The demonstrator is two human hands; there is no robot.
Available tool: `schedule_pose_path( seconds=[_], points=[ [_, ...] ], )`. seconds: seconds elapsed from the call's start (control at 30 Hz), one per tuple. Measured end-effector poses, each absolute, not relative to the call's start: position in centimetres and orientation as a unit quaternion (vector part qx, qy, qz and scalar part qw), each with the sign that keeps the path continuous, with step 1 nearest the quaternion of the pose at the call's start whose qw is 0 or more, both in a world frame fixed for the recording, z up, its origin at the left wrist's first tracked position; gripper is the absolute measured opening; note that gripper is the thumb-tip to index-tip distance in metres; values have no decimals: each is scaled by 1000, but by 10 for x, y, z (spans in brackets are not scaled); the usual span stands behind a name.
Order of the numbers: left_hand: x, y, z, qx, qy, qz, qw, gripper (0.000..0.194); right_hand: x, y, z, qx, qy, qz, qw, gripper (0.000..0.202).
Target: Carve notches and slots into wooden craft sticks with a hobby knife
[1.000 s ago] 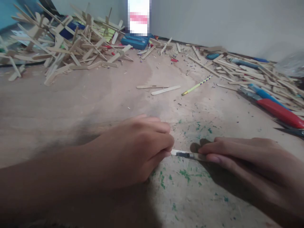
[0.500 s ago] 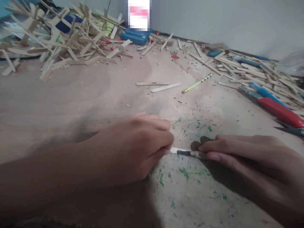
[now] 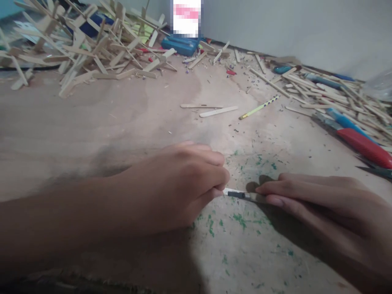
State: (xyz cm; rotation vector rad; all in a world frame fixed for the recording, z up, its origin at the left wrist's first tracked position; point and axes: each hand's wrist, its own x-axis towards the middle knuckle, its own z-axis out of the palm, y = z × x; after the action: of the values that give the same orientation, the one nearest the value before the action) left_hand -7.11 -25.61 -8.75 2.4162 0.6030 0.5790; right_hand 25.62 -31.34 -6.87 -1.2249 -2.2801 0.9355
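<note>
Low over the wooden tabletop [image 3: 147, 110], a thin stick-like piece [image 3: 236, 194] spans the gap between my hands. It has a whitish strip at its left end, a dark grey segment, a shiny band and a tan right end. My left hand [image 3: 186, 179] is closed on the white end, its fingertips mostly turned out of sight. The thumb and fingers of my right hand [image 3: 315, 204] pinch the tan end. I cannot make out exactly what the piece is. Green specks [image 3: 240, 220] mark the wood beneath.
Joined craft sticks [image 3: 101, 49] pile up at the back left, beside a blue box [image 3: 180, 45]. Two loose craft sticks [image 3: 219, 111] and a yellow pencil [image 3: 259, 107] lie ahead. At right are more sticks [image 3: 333, 94], a red-handled cutter [image 3: 364, 147] and a dark pointed blade [image 3: 375, 171].
The view has shifted slightly, so the background sits a little farther right. My left hand appears slightly closer to my right. Both hands keep their grip on the stick-like piece.
</note>
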Motion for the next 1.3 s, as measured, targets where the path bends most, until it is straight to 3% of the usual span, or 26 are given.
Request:
schedule_pose_path(
  seconds=[0.4, 0.67, 1.0, 1.3],
  points=[
    [-70, -258, -92, 901, 233, 220, 293, 33, 265, -312, -62, -455, -810, 308, 207, 14],
    [-71, -262, -94, 901, 243, 223, 281, 40, 271, -315, -60, -419, -857, 234, 187, 27],
    [-72, -259, -85, 908, 238, 204, 278, 39, 272, -314, -57, -407, -881, 178, 162, 18],
    [-72, -259, -84, 910, 241, 199, 273, 34, 273, -311, -54, -392, -890, 173, 156, 31]
  ],
)
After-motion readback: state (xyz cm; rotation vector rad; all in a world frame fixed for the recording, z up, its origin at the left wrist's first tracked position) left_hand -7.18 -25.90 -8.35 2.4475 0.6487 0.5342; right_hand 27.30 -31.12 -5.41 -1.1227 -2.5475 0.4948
